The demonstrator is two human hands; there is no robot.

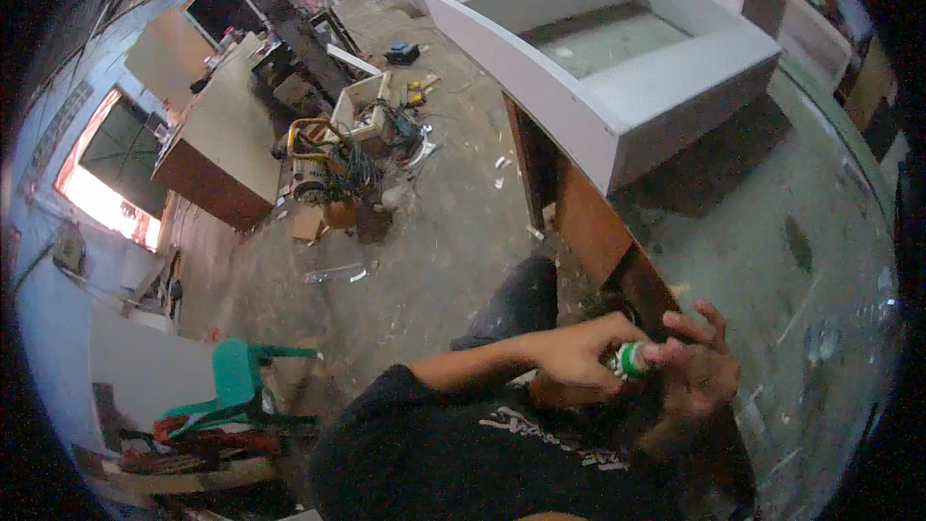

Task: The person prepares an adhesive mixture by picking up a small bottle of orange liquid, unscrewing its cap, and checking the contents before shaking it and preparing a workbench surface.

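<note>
Close to my body, my left hand (586,359) is closed around a small bottle or tube with a green cap or collar (633,359). Most of its body is hidden inside the fist, so its exact kind does not show. From the right, my right hand (696,367) meets the green end with a fingertip, its other fingers spread apart and slightly bent. Both hands are beside the near-left edge of the greenish worktable (743,241). On that table lies a white box-shaped frame (694,77) with an open middle.
A wooden cabinet (217,150) stands at the left. Beside it on the floor are a yellow-handled machine (313,169) and a white bin (363,101) with odds and ends. A green plastic chair (236,376) is at the lower left. Scraps litter the concrete floor (424,222).
</note>
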